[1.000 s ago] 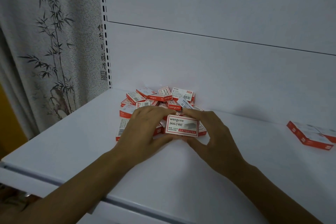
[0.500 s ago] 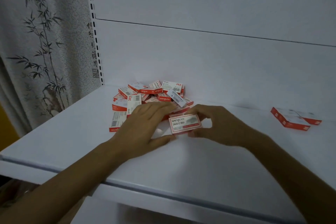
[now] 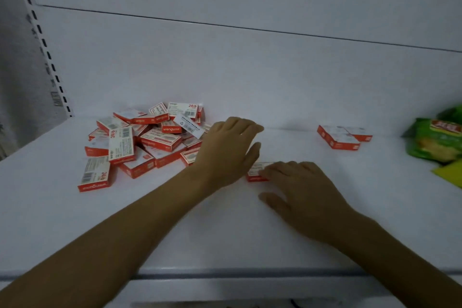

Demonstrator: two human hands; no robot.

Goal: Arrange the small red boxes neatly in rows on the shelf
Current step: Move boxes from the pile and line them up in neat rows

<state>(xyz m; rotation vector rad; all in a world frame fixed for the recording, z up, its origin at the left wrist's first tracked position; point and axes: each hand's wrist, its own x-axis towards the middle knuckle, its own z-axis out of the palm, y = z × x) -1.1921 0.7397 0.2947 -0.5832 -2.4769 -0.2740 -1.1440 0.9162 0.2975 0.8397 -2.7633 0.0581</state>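
Your right hand (image 3: 300, 190) lies flat with straight fingers, pressing one small red box (image 3: 256, 174) onto the shelf (image 3: 225, 237) at centre frame. Your left hand (image 3: 230, 147) is relaxed and holds nothing, just right of the jumbled pile (image 3: 145, 140). A pair of boxes (image 3: 341, 136) and green packets (image 3: 435, 140) sit at the right.

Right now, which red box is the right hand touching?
The lone box under the right hand, apart from the jumbled pile at left and the pair at back right.

Single red box (image 3: 254, 174) mostly covered by right hand (image 3: 306, 195), green packets (image 3: 436, 141) cut off at edge
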